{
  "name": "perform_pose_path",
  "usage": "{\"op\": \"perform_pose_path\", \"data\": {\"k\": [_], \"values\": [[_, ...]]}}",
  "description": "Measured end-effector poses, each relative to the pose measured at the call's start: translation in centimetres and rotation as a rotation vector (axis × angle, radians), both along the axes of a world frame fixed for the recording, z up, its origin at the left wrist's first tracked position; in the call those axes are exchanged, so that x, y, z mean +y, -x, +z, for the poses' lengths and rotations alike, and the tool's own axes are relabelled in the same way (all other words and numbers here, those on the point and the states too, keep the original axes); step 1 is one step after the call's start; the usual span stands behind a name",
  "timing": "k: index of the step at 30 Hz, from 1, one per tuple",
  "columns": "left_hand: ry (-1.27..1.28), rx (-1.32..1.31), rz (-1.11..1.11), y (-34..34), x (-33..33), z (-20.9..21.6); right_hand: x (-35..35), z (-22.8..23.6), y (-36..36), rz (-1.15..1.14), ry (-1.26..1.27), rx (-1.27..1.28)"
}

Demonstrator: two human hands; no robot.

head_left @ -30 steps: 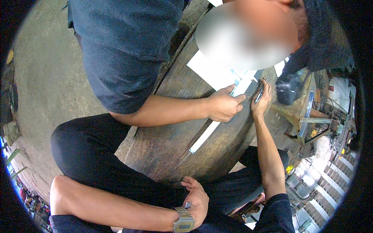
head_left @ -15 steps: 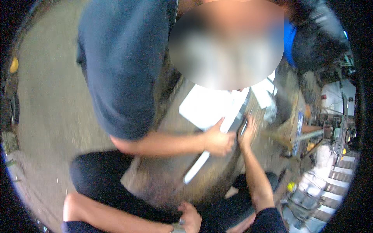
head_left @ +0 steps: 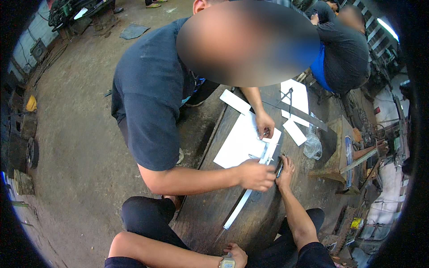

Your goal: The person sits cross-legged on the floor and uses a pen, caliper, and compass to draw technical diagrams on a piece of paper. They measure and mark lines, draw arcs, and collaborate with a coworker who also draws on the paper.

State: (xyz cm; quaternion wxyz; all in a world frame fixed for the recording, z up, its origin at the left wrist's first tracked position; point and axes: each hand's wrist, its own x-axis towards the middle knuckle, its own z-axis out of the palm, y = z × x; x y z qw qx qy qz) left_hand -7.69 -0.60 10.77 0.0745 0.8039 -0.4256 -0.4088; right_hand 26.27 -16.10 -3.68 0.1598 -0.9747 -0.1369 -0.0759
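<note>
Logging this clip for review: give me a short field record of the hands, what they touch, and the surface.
surface: dark, worn wooden bench
right hand: on the bench beside the metal ruler, holding a small dark tool; grip unclear
left hand: resting on the bench's near edge, wristwatch on
co-worker's hands: one pressing the ruler, the other on the white sheet
also there: white strips, clear plastic bag

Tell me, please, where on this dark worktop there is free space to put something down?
Bare worktop lies near the left hand, left of the long white strip. Crowded: around the right hand, the co-worker's hand and the white sheets.
</note>
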Motion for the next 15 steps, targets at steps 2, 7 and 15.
{"op": "perform_pose_path", "data": {"k": [2,7,15], "values": [[-0.041,0.06,-0.059,-0.6,-0.5,0.1,0.1,0.1,0.0,0.0,-0.007,0.0],[-0.174,0.06,-0.091,-3.2,-1.6,1.3,-0.3,0.2,0.1,0.016,0.019,0.022],[-0.146,-0.058,0.032,-3.8,-0.9,1.7,-0.2,0.0,-0.3,0.014,0.001,-0.019]]}}
